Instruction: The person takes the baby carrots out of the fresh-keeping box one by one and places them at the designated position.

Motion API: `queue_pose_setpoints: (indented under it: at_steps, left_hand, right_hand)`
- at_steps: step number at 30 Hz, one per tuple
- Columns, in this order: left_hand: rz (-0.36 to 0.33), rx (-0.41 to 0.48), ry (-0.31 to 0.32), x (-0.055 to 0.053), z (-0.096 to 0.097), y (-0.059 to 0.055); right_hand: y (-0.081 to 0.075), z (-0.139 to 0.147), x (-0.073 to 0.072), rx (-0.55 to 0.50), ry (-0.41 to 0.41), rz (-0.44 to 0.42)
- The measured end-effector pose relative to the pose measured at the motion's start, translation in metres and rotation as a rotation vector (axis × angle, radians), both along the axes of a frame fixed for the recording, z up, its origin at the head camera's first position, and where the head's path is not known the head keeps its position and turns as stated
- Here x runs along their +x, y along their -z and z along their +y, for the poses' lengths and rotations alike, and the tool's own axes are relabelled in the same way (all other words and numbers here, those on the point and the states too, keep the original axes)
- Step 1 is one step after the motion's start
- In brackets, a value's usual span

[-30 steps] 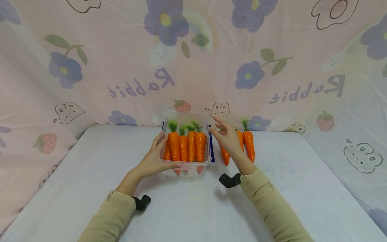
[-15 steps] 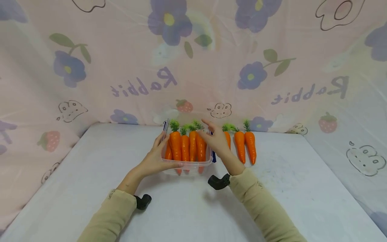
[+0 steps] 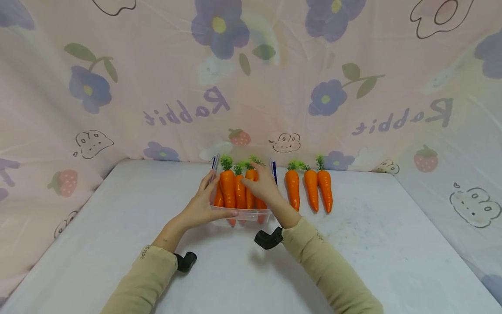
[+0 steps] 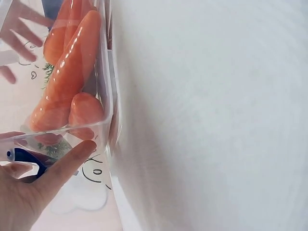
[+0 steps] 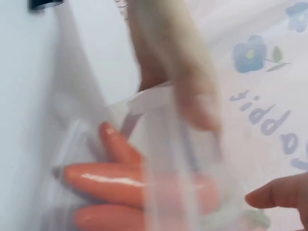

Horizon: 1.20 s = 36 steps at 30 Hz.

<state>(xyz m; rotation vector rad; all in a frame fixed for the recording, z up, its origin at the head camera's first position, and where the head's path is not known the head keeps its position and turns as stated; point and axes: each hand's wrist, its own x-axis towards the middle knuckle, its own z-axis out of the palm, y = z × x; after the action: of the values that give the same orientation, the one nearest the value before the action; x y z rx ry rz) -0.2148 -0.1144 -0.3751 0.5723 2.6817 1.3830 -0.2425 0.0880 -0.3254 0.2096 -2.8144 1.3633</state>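
A clear plastic container (image 3: 256,213) with blue side clips holds several orange toy carrots (image 3: 227,187) with green tops. My left hand (image 3: 200,209) grips its left side, thumb along the front rim and fingers on the side wall; the left wrist view shows the thumb (image 4: 72,161) against the clear wall. Over the carrots at the container's right side, my right hand (image 3: 264,185) reaches in with fingers spread apart, covering part of the rightmost carrots. The right wrist view is blurred; the right hand's fingertip (image 5: 274,195) points toward the container there.
Three more carrots lie on the white table (image 3: 219,279) right of the container: one nearer carrot (image 3: 292,187), then a middle carrot (image 3: 311,187) and an outer carrot (image 3: 324,189) side by side. A printed fabric backdrop (image 3: 251,100) rises behind the table.
My right hand has moved left, from above the loose carrots to over the container, uncovering the three loose carrots. The left hand stays on the container.
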Motion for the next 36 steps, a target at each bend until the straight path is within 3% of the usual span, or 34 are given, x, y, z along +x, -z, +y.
queue_pose_setpoints:
  at_steps: [6, 18, 24, 29, 31, 34, 36]
  left_hand:
    - [0.000, -0.004, 0.004, 0.001, 0.002, -0.001]
    - [0.005, -0.010, -0.002, 0.001, 0.002, -0.005]
    - [-0.007, 0.004, -0.005, 0.002, 0.002, -0.004]
    - [0.008, -0.001, -0.006, 0.002, 0.002, -0.002]
    - [0.011, 0.001, -0.009, 0.003, 0.002, -0.002]
    - [0.012, 0.002, -0.006, 0.003, 0.001, -0.003]
    - [0.007, 0.001, -0.005, 0.004, 0.001, -0.003]
  right_hand:
    - [0.010, -0.004, 0.002, 0.158, 0.033, -0.081]
    - [0.013, -0.013, 0.006, 0.282, 0.075, -0.040]
    - [0.019, -0.020, 0.005, 0.613, 0.063, 0.045]
    - [0.019, -0.024, 0.002, 0.821, -0.002, 0.005]
    - [0.019, -0.024, 0.000, 0.820, -0.040, -0.034]
    - [0.020, -0.023, -0.002, 0.688, -0.059, -0.125]
    - [0.022, -0.021, -0.002, 0.603, -0.049, -0.128]
